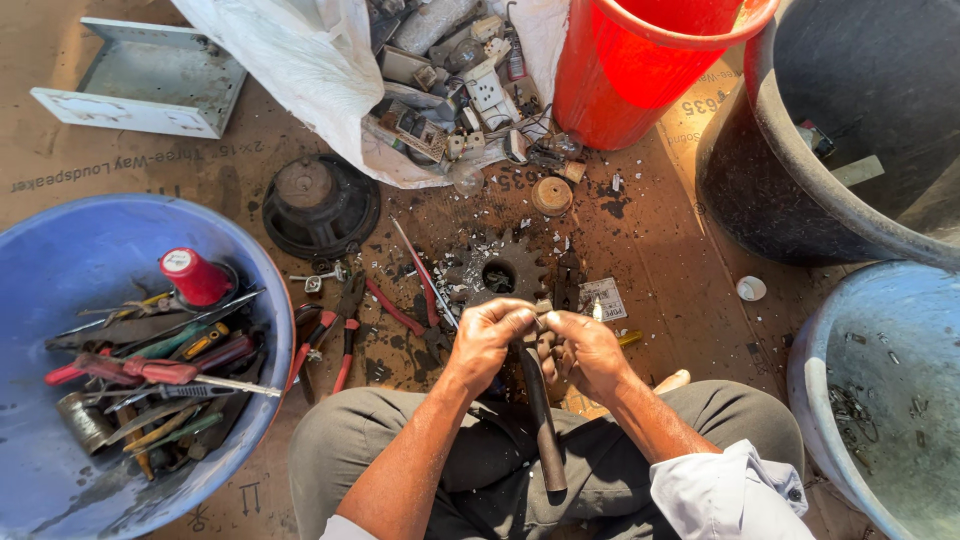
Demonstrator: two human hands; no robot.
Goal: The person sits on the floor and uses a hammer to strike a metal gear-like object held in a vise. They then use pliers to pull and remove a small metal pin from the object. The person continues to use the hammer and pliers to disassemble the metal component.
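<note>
I sit on flattened cardboard with both hands together over my lap. My left hand (488,338) and my right hand (585,350) both grip a small metal part (543,312) between the fingertips. A dark tool handle (540,410) runs from under my hands down across my lap; which hand holds it I cannot tell. Just beyond my hands lies a rusty toothed gear (497,268) on the cardboard.
A blue basin (60,260) of hand tools sits left, with red-handled pliers (345,335) beside it. A speaker (318,205), a white sack (300,60) of electrical scrap, a red bucket (640,70), a black tub (760,190) and a grey-blue basin (830,330) ring the spot.
</note>
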